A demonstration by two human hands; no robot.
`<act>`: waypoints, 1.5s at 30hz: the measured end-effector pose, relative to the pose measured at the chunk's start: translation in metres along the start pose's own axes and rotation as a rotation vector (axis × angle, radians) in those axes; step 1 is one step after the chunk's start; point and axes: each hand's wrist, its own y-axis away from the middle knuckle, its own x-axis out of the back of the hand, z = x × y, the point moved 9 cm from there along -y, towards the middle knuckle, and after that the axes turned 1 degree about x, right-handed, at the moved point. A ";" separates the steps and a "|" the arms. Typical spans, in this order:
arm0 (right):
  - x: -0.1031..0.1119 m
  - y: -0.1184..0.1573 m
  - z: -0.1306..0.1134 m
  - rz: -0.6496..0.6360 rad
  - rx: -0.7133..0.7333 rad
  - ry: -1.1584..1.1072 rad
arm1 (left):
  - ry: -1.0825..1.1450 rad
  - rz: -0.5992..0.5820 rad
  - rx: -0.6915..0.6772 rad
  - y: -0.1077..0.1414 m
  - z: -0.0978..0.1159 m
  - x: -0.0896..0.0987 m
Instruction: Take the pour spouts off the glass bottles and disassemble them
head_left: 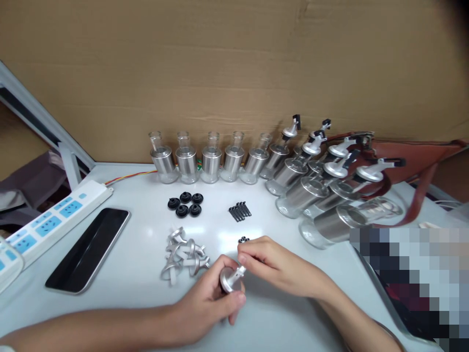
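Your left hand [210, 300] holds a silver pourer top [230, 280] in its fingers, above the near middle of the counter [141, 254]. Your right hand [267, 261] has its fingers drawn narrow against the top's slim end; what they pinch, I cannot tell. Loose silver tops [179, 251] lie just left, black stoppers [185, 197] farther off.

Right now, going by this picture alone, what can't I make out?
All in the head view:
What the right hand pinches at the silver spout's tip: hidden by its fingers.
The silver spout's underside: mostly behind the left hand.
Count of tiny black parts: too small, partly covered by the right hand.
Some rear bottles: overlapped by front bottles.
Power strip: cut off by left edge.
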 end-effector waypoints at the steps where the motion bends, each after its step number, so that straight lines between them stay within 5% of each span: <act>1: -0.002 0.000 -0.001 0.003 0.012 -0.023 | 0.000 -0.018 -0.010 0.000 0.000 -0.001; 5: 0.014 0.003 0.001 0.146 0.046 -0.081 | 0.085 -0.045 -0.042 0.001 -0.002 -0.002; 9: 0.078 0.028 0.019 0.650 0.069 -0.122 | 0.087 -0.016 -0.054 0.004 -0.001 0.001; 11: 0.093 0.035 0.026 0.733 0.063 -0.099 | 0.055 0.002 -0.058 0.004 0.000 0.002; 20: 0.062 0.015 0.029 0.340 -0.028 0.293 | -0.014 0.039 -0.037 0.003 -0.003 0.007; 25: 0.063 0.015 0.051 0.305 -0.168 0.379 | 0.000 0.034 -0.028 0.004 -0.002 0.005; 45: 0.038 0.005 0.055 0.182 -0.177 0.317 | 0.015 0.030 -0.005 0.005 -0.003 0.006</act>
